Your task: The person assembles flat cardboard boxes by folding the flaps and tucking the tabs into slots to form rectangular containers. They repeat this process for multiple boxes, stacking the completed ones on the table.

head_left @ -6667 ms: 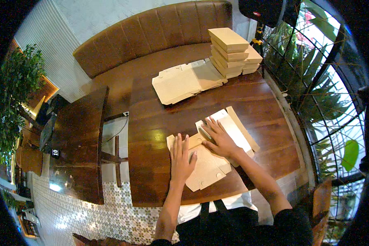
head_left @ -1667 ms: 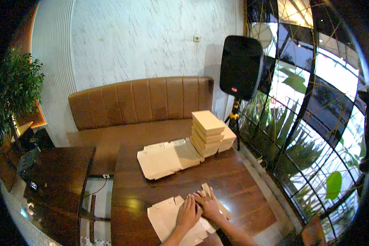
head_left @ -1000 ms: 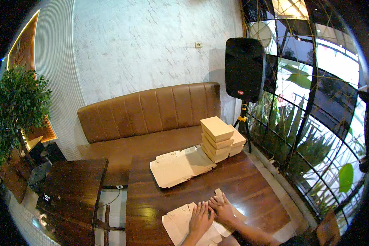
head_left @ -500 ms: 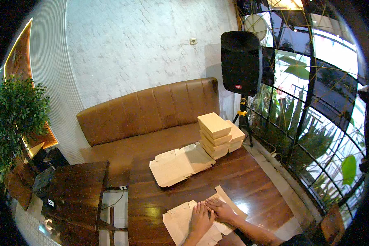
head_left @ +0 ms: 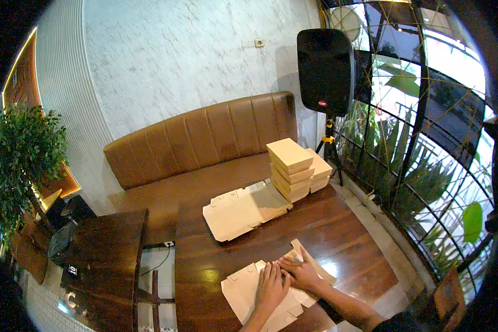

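A flat, unfolded brown cardboard box (head_left: 242, 289) lies at the near edge of the dark wooden table, with a long narrow flap (head_left: 317, 263) along its right side tilted up. My left hand (head_left: 271, 285) rests on the cardboard, its fingers stretched forward to a crease. Right beside it, my right hand (head_left: 301, 272) presses on the same crease from the right, fingers spread and thumb apart. The two hands almost touch at the fingertips. Part of the cardboard is hidden under my hands and forearms.
Farther back on the wooden table (head_left: 199, 271) lies a pile of flat cardboard box blanks (head_left: 232, 213). Folded boxes (head_left: 291, 157) stand stacked beside it. Behind are a brown bench (head_left: 205, 135) and a black speaker (head_left: 325, 72) on a stand. Another dark table (head_left: 105, 260) is at left.
The view has tipped slightly, so the scene sits higher. My right thumb has spread away from its fingers. Both hands remain at the crease of the cardboard.
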